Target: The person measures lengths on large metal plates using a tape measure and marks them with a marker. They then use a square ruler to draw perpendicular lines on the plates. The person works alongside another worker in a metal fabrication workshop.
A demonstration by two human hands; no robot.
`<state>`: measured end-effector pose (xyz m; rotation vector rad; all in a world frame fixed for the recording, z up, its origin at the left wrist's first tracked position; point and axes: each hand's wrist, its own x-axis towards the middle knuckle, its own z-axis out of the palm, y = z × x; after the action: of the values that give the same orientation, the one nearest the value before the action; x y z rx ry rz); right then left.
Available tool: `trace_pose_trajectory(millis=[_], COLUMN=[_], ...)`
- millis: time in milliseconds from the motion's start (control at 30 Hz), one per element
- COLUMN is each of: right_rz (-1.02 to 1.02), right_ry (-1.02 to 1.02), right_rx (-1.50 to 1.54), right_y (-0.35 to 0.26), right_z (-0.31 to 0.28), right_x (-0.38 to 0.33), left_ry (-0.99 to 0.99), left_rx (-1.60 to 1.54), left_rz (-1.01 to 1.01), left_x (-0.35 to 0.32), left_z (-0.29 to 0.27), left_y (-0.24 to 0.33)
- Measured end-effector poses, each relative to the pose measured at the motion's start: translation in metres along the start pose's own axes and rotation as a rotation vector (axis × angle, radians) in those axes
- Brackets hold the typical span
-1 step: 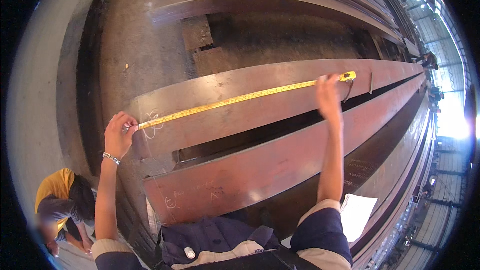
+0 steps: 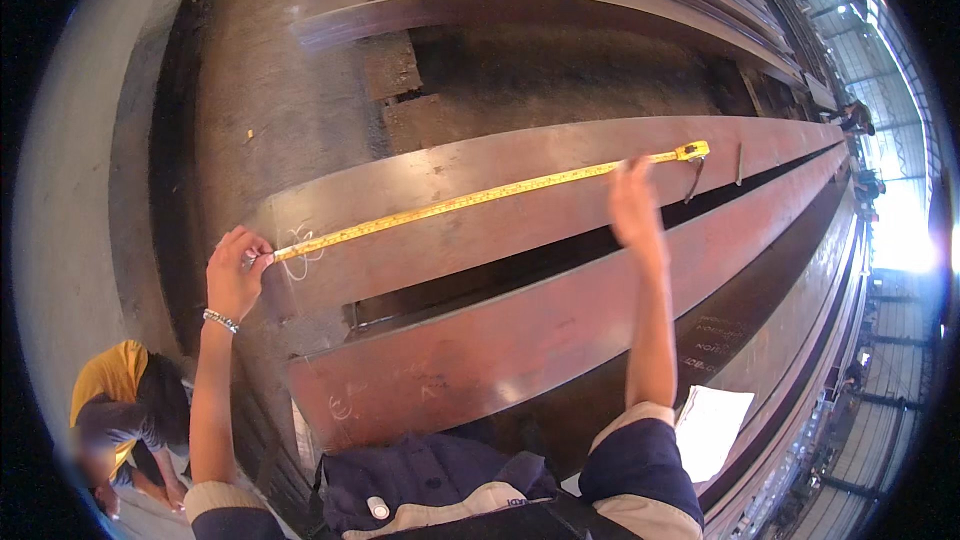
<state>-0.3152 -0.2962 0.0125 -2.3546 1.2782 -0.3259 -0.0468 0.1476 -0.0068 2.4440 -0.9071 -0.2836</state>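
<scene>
My left hand (image 2: 237, 265), wearing a beaded bracelet, pinches the end of a yellow tape measure (image 2: 460, 199) at the near-left end of a long reddish-brown steel beam (image 2: 570, 152). The blade lies stretched along the beam's top face over white chalk marks (image 2: 298, 262). Its yellow case (image 2: 691, 150) rests farther right, a dark strap hanging from it. My right hand (image 2: 637, 208), slightly blurred, reaches over the beam with fingers extended. Its fingertips overlap the blade short of the case; contact is unclear. A thin stick-like piece (image 2: 740, 164) lies beyond the case.
A second chalk-marked beam (image 2: 500, 350) runs nearer me, with a dark gap between the two. More beams (image 2: 560, 0) lie at the far side. White paper (image 2: 712, 430) sits by my right sleeve. A person in yellow and dark clothing (image 2: 120, 410) bends down at lower left.
My right hand has shifted left along the blade, away from the case. My left hand keeps its pinch on the tape's end. The tape stays stretched on the beam.
</scene>
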Motion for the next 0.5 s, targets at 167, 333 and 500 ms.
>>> trace_pose_trajectory(millis=[167,333,500], right_rz=[-0.199,-0.283,-0.211], right_ry=[-0.156,-0.059,-0.080], right_rx=[0.293,0.417,0.457], right_y=[-0.059,-0.099,-0.128], right_z=[0.054,0.101,0.127], right_x=[-0.087,-0.113,-0.135], left_ry=[-0.006,0.018,0.012], left_rx=[0.031,0.056,0.033], left_rz=[0.035,0.062,0.031], left_x=[0.004,0.008,0.008], left_z=[0.001,0.006,0.002], left_y=[0.001,-0.007,0.001])
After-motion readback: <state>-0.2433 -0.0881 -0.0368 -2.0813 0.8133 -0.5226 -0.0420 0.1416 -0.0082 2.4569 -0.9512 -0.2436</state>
